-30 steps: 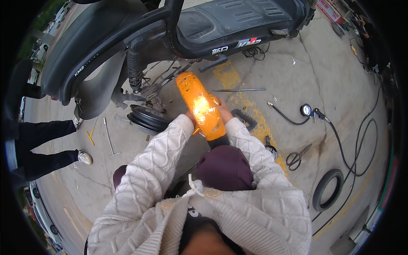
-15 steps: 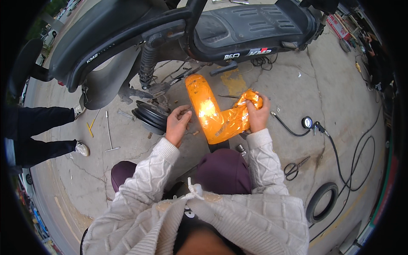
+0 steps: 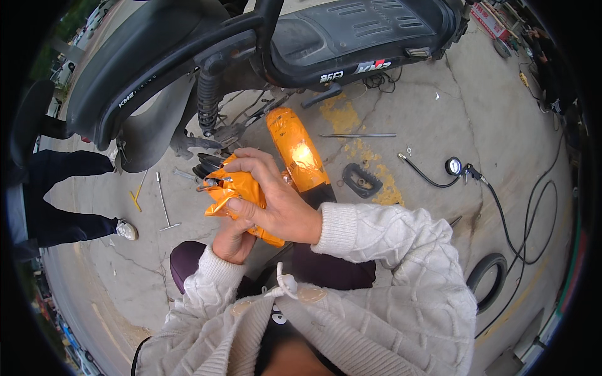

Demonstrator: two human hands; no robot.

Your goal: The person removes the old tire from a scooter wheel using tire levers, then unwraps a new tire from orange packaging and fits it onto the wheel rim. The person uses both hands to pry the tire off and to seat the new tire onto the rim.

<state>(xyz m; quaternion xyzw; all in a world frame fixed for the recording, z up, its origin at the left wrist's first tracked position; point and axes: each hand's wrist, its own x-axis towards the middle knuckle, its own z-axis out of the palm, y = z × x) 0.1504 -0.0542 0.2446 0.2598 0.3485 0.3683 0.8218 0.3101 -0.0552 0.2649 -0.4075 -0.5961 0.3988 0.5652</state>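
The person sits or crouches with both hands on a bunch of orange film (image 3: 241, 195) held in front of the body, toward the left. The right hand (image 3: 281, 205) lies over it from the right side, fingers bent across the top and thumb pressed along the near face, so it is part-closed on the film. The left hand (image 3: 233, 243) is underneath and nearer the body, mostly covered by the right hand and the film; it touches the bunch, but how far its fingers are closed cannot be told.

Just beyond the right hand, between the knees and the scooter (image 3: 351, 47), is a curved orange-wrapped tyre (image 3: 295, 144), its near end bare and black. Whether the film in the hands joins that wrapping is hidden.

A black wheel rim (image 3: 207, 166) shows partly behind the film. On the concrete ground (image 3: 414, 113), to the right, lie a thin metal rod (image 3: 359, 135), a black pedal-like part (image 3: 362, 180) and a round gauge (image 3: 453, 165) with a black hose (image 3: 498, 210). A bare black tyre (image 3: 488, 282) lies farther right. To the left are a T-shaped tool (image 3: 164, 203) and a yellow tool (image 3: 135, 198), near another person's shoe (image 3: 127, 230).
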